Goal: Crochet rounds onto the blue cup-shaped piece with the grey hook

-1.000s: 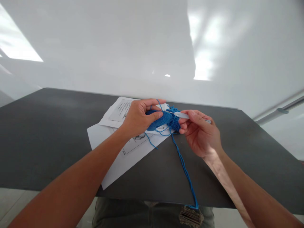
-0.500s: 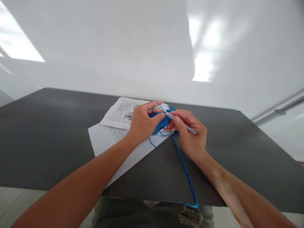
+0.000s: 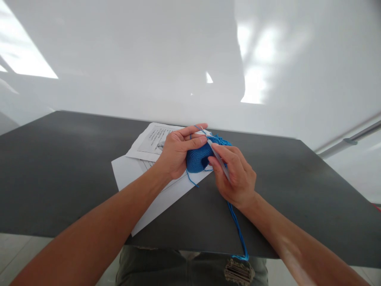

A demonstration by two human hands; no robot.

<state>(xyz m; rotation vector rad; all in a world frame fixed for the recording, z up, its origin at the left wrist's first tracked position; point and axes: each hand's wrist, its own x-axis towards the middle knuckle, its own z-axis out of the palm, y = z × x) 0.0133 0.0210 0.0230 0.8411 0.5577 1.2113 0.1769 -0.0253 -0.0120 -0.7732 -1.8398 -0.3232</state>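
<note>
A rounded blue crocheted piece (image 3: 197, 159) is held above the dark table (image 3: 59, 171). My left hand (image 3: 175, 153) pinches its top edge, with blue yarn looped over the forefinger. My right hand (image 3: 236, 176) is closed on a pale crochet hook (image 3: 218, 158), whose tip points up-left into the piece's rim near my left fingertips. A blue yarn strand (image 3: 236, 228) runs from the work down past my right wrist and over the table's near edge.
Two white printed sheets (image 3: 143, 174) lie on the table under my left hand. A white wall rises behind the table. A grey rail (image 3: 348, 141) shows at the right. My lap is below the near edge.
My right hand has turned palm-down and moved left onto the work, swinging the hook from level to steeply up-left. The blue piece now shows its rounded face.
</note>
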